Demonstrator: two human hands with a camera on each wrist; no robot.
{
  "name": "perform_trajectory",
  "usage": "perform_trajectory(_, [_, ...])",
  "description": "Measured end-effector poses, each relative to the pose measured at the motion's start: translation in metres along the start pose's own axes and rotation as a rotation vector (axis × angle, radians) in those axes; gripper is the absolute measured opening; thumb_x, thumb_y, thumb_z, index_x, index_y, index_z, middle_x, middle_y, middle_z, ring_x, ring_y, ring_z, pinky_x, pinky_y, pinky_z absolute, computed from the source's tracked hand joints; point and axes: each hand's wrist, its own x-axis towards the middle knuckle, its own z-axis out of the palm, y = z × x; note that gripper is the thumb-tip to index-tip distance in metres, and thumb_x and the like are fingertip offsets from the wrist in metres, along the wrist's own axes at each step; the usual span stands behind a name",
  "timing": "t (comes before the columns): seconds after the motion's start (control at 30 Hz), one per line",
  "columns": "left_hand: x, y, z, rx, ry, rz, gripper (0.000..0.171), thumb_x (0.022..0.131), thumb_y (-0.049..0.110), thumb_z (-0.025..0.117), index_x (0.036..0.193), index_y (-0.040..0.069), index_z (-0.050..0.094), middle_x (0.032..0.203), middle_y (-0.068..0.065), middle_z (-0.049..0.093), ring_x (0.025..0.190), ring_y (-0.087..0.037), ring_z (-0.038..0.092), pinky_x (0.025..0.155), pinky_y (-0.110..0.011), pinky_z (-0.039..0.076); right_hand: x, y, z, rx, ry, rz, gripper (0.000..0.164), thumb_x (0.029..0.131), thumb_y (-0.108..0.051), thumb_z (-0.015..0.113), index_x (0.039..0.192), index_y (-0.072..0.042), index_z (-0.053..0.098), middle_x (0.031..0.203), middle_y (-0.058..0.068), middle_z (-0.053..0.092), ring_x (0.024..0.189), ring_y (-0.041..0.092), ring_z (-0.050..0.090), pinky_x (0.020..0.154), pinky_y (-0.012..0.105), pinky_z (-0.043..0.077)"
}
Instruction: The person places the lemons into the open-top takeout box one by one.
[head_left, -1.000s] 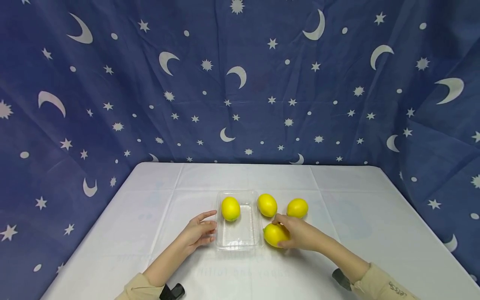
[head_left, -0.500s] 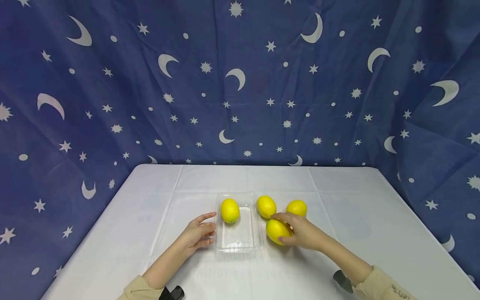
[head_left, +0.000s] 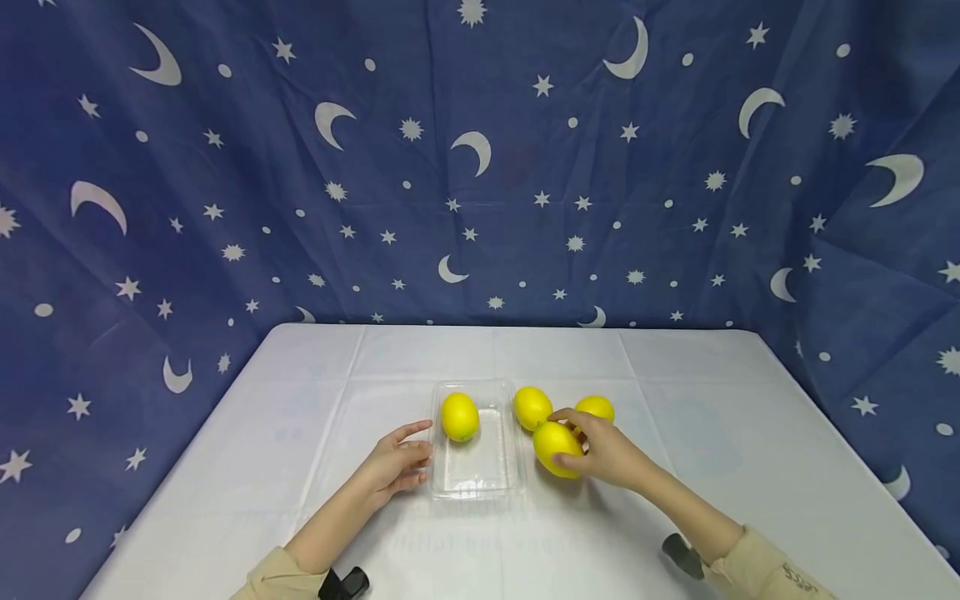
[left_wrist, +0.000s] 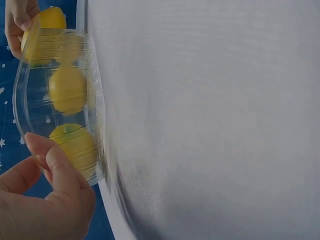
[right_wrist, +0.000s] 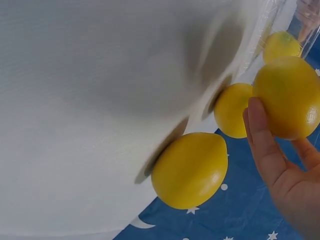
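In the head view my right hand [head_left: 603,450] grips a yellow lemon [head_left: 557,448] between thumb and fingers. The right wrist view shows this lemon [right_wrist: 287,97] raised off the cloth. My left hand [head_left: 393,467] is at the left edge of a clear plastic container [head_left: 480,483], its fingers relaxed and spread, the tips touching the rim. One lemon [head_left: 460,417] lies inside, at the far left. Just right of the container sits another lemon [head_left: 532,407]. A further lemon [head_left: 596,407] stands behind my right hand, partly hidden by it.
A white cloth [head_left: 675,375] covers the table, with faint creases. Behind it hangs a blue curtain [head_left: 525,167] printed with moons and stars. Dark wrist devices [head_left: 345,583] show by the sleeves.
The right hand has raised the lemon off the cloth and shifted it slightly away from the person. The left hand, container and other lemons have stayed put.
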Motion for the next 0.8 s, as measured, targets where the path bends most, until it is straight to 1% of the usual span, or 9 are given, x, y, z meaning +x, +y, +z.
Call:
perform_trajectory(0.13, [0.002, -0.001, 0.0, -0.005, 0.001, -0.003, 0.051, 0.091, 0.003, 0.055, 0.14, 0.008, 0.04, 0.095, -0.004, 0.056, 0.075, -0.01, 0.055, 0.058, -0.017, 0.052, 0.002, -0.001, 0.0, 0.026, 0.034, 0.025, 0.047, 0.08, -0.021, 0.073, 0.12, -0.004, 0.056, 0.105, 0.012, 0.064, 0.086, 0.019, 0.058, 0.076, 0.035, 0.054])
perform_trajectory(0.37, [0.003, -0.002, 0.002, 0.003, 0.02, -0.004, 0.05, 0.091, 0.003, 0.055, 0.139, 0.008, 0.042, 0.095, -0.004, 0.056, 0.075, -0.011, 0.055, 0.06, -0.019, 0.053, 0.005, -0.007, 0.0, 0.081, 0.066, 0.083, 0.045, 0.08, -0.024, 0.074, 0.117, -0.004, 0.057, 0.099, 0.014, 0.064, 0.076, 0.017, 0.056, 0.067, 0.026, 0.051])
perform_trajectory(0.47, [0.004, -0.002, 0.003, 0.008, 0.031, -0.006, 0.049, 0.091, 0.003, 0.056, 0.138, 0.009, 0.043, 0.095, -0.005, 0.057, 0.075, -0.011, 0.055, 0.06, -0.019, 0.053, 0.007, -0.01, 0.0, 0.086, 0.075, 0.116, 0.044, 0.08, -0.024, 0.074, 0.116, -0.004, 0.057, 0.099, 0.014, 0.064, 0.075, 0.018, 0.055, 0.066, 0.025, 0.05])
perform_trajectory(0.63, [0.004, -0.001, 0.002, -0.004, 0.025, -0.007, 0.05, 0.091, 0.002, 0.055, 0.139, 0.009, 0.042, 0.094, -0.004, 0.056, 0.074, -0.01, 0.055, 0.059, -0.018, 0.052, 0.014, -0.015, 0.0, 0.079, 0.095, 0.16, 0.044, 0.08, -0.026, 0.073, 0.115, -0.005, 0.058, 0.098, 0.014, 0.063, 0.075, 0.018, 0.054, 0.062, 0.025, 0.051])
perform_trajectory(0.8, [0.002, 0.0, 0.002, -0.009, 0.017, -0.006, 0.05, 0.091, 0.002, 0.055, 0.139, 0.008, 0.041, 0.093, -0.003, 0.056, 0.074, -0.009, 0.055, 0.059, -0.017, 0.052, 0.023, -0.023, 0.0, 0.086, 0.097, 0.174, 0.045, 0.081, -0.026, 0.073, 0.117, -0.004, 0.058, 0.099, 0.014, 0.063, 0.077, 0.018, 0.057, 0.061, 0.025, 0.053])
